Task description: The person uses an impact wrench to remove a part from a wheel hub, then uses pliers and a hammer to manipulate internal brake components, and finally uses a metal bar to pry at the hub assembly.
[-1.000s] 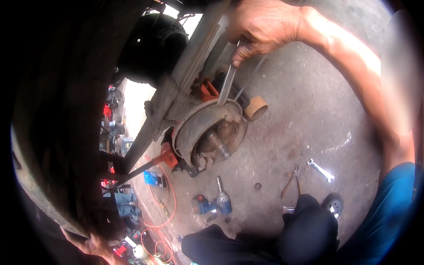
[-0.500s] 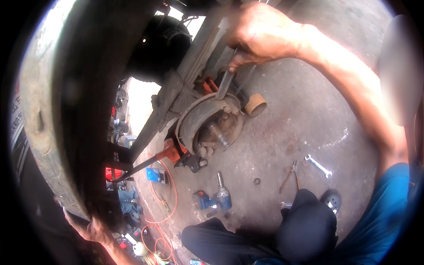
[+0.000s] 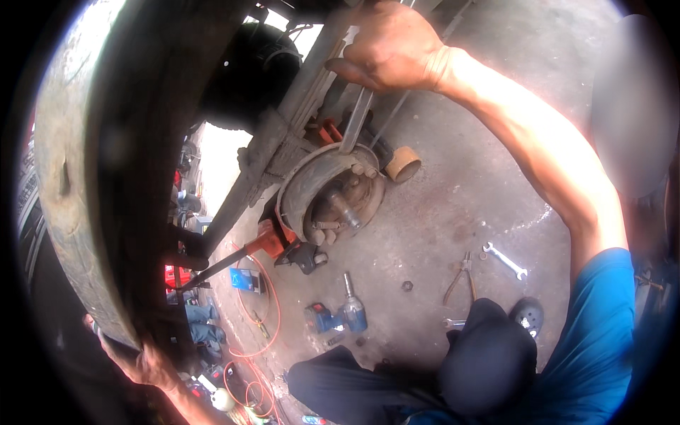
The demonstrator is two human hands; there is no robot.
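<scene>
My right hand (image 3: 393, 48) is closed around a flat metal bar (image 3: 356, 120) at the top, its thumb pointing left. The bar's lower end meets the rim of a dusty brake assembly (image 3: 301, 195), where an axle stub (image 3: 343, 210) and a spring show. At the lower left, my left hand (image 3: 147, 365) grips the bottom edge of a grimy, curved, mudguard-like panel (image 3: 67, 212). Part of its fingers is hidden behind that edge.
An orange jack (image 3: 268, 239) stands by the brake assembly. On the floor lie a blue impact wrench (image 3: 352, 312), pliers (image 3: 464, 278), a spanner (image 3: 505, 261), a nut (image 3: 407, 286), a blue box (image 3: 246, 280) and an orange hose (image 3: 278, 319). A vehicle frame beam (image 3: 265, 156) runs diagonally.
My right hand has moved slightly left and up along the bar, and its arm has swung left. The left hand keeps its grip on the panel. The whole view has shifted slightly.
</scene>
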